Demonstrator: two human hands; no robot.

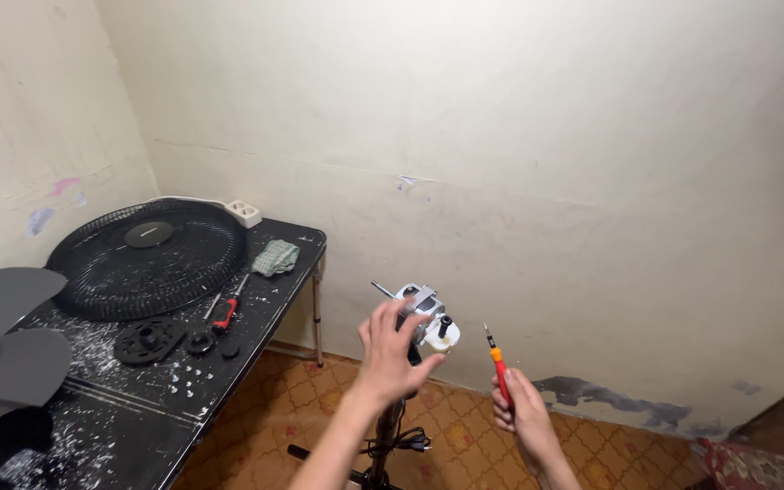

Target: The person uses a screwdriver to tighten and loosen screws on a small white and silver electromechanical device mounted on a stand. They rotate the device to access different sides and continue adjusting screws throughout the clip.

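L hand: my left hand is cupped over the white plastic fan motor unit, fingers curled round its near side, gripping it.
R hand: my right hand is closed round the red-and-orange-handled screwdriver, thumb along the handle.
Screwdriver axis: near upright, metal tip up, leaning a bit left twd the motor; tip just beside it, not touching.
Motor: sits atop a dark stand pole, well above the floor, betw. the table and my R hand. Thin metal shaft sticks out up-left; short black knob on its right side.
Cord: black cable bundled on the pole.
Table: black tabletop, scuffed w/ white flecks. On it: round black wire fan grille, grey fan blades, black round plastic parts, red-handled tool, green checked cloth.
Room: cream walls, stained; orange patterned tile floor.
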